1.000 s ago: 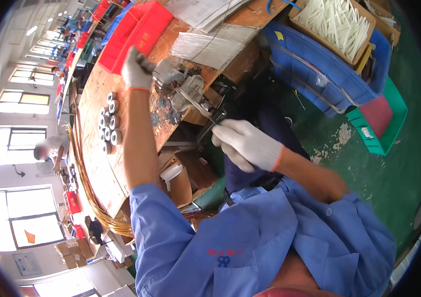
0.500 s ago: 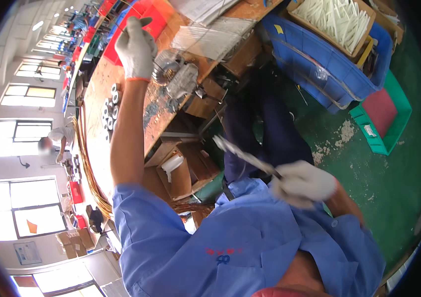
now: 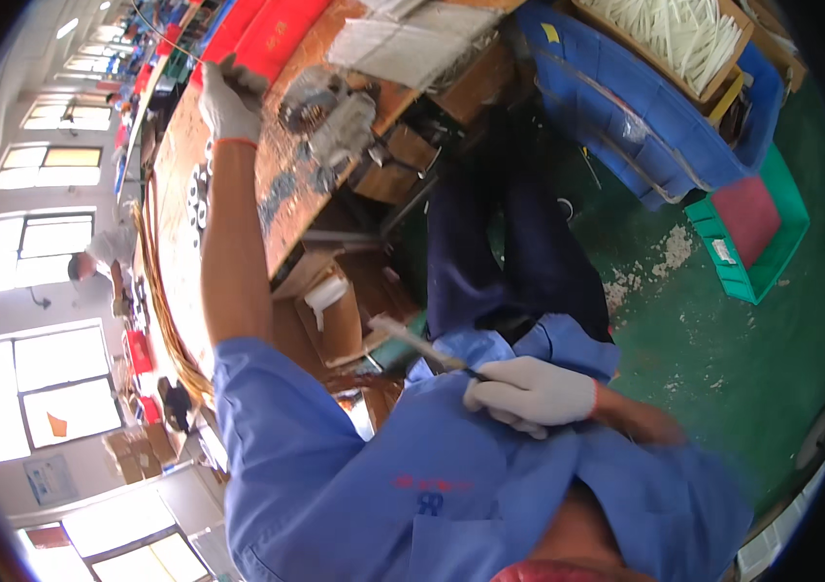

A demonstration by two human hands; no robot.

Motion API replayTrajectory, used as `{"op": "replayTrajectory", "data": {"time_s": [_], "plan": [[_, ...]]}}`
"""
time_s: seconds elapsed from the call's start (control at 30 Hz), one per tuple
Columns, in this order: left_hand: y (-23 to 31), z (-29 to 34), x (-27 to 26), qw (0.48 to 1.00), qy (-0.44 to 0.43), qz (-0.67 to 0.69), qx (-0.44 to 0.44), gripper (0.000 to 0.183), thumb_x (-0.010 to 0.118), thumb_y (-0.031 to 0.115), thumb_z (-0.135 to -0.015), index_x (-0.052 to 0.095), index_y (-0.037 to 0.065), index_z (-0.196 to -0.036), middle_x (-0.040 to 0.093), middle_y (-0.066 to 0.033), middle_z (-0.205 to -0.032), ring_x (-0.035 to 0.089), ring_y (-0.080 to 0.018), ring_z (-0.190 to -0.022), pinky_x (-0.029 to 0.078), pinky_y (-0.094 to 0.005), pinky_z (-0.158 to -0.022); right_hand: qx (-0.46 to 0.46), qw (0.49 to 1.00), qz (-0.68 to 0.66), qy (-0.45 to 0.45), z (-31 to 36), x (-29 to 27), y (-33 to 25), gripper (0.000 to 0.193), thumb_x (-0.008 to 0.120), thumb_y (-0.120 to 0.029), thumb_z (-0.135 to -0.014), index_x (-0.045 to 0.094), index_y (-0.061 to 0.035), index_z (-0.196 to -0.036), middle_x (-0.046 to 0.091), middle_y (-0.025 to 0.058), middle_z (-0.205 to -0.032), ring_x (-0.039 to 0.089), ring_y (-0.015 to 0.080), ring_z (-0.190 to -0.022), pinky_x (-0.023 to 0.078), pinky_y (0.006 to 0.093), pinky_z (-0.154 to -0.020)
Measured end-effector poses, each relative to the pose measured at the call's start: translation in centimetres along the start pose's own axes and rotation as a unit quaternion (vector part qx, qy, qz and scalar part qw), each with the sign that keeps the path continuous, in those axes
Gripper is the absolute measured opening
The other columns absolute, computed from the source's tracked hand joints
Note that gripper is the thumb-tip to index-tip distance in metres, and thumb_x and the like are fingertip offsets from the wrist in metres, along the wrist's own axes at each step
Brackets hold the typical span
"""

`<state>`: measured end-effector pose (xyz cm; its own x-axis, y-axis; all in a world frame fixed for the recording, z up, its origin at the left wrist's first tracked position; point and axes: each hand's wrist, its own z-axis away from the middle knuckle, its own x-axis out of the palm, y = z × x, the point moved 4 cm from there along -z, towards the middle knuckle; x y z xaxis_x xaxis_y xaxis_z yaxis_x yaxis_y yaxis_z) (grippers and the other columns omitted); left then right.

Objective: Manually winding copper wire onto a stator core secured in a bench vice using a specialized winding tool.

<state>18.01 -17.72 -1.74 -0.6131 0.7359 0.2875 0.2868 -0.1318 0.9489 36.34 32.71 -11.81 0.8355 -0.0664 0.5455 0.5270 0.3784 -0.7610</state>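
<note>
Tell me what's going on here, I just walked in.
A person in gloves is at a bench. The right hand holds a thin tool. The left hand is beside a red bin, near a thin wire; its grip is unclear. A metal part sits near the bench's edge, with neither hand on it.

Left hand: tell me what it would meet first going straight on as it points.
Most likely the red bin just beyond the left hand, though the depth between them is unclear.
</note>
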Motion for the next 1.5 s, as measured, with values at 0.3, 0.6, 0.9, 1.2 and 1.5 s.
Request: {"op": "replayTrajectory", "data": {"time_s": [0.3, 0.6, 0.9, 1.2, 1.5], "plan": [[-0.3, -2.5, 1.9, 0.994, 0.021, -0.092, 0.061, 0.017, 0.052, 0.011, -0.109, 0.058, 0.007, -0.124, 0.059, -0.0101, -0.078, 0.058, -0.0258, -0.061, 0.057, -0.0462, -0.060, -0.207, 0.958, -0.146, 0.133, -3.2, -6.9, 0.4, 0.040, 0.043, -0.034, -0.116, 0.058, 0.0006, -0.131, 0.045, -0.0029, -0.068, 0.043, 0.0056, -0.045, 0.040, 0.0249, -0.040], [-8.3, -1.8, -1.4, 0.950, -0.065, 0.199, -0.230, 0.016, 0.043, 0.010, -0.112, 0.054, -0.001, -0.115, 0.044, -0.0023, -0.080, 0.040, -0.0114, -0.060, 0.039, -0.0261, -0.052, -0.255, 0.920, -0.294, 0.042, -18.4, -7.4, -14.4, 0.040, 0.046, -0.044, -0.114, 0.062, -0.0082, -0.104, 0.050, -0.0030, -0.070, 0.041, 0.0070, -0.042, 0.033, 0.0256, -0.036], [-2.2, 6.4, 1.2, 0.970, 0.122, -0.194, 0.080, 0.035, 0.063, 0.030, -0.105, 0.076, -0.001, -0.117, 0.069, -0.0068, -0.091, 0.065, -0.0149, -0.081, 0.055, -0.0301, -0.072, -0.199, 0.964, -0.136, 0.115, -8.7, -6.1, -8.9, 0.038, 0.046, -0.033, -0.114, 0.058, -0.0012, -0.095, 0.046, -0.0007, -0.060, 0.043, 0.0110, -0.039, 0.033, 0.0305, -0.037], [-0.7, 19.7, 11.6, 0.560, -0.389, -0.551, 0.482, 0.042, 0.053, 0.040, -0.109, 0.067, 0.001, -0.114, 0.069, -0.0171, -0.099, 0.069, -0.0380, -0.091, 0.055, -0.0463, -0.087, -0.044, 0.993, -0.072, -0.084, 12.1, -4.2, 5.8, 0.034, 0.051, -0.029, -0.111, 0.064, 0.0018, -0.105, 0.056, 0.0032, -0.061, 0.052, 0.0103, -0.044, 0.039, 0.0255, -0.041], [0.9, 1.4, 8.8, 0.987, 0.040, -0.150, 0.025, 0.054, 0.047, 0.047, -0.110, 0.060, -0.004, -0.096, 0.040, 0.0005, -0.065, 0.037, -0.0109, -0.051, 0.027, -0.0303, -0.043, -0.183, 0.960, -0.211, 0.005, -9.6, -6.2, -7.4, 0.041, 0.046, -0.037, -0.115, 0.062, -0.0049, -0.094, 0.050, -0.0006, -0.058, 0.040, 0.0094, -0.034, 0.031, 0.0272, -0.033]]}}
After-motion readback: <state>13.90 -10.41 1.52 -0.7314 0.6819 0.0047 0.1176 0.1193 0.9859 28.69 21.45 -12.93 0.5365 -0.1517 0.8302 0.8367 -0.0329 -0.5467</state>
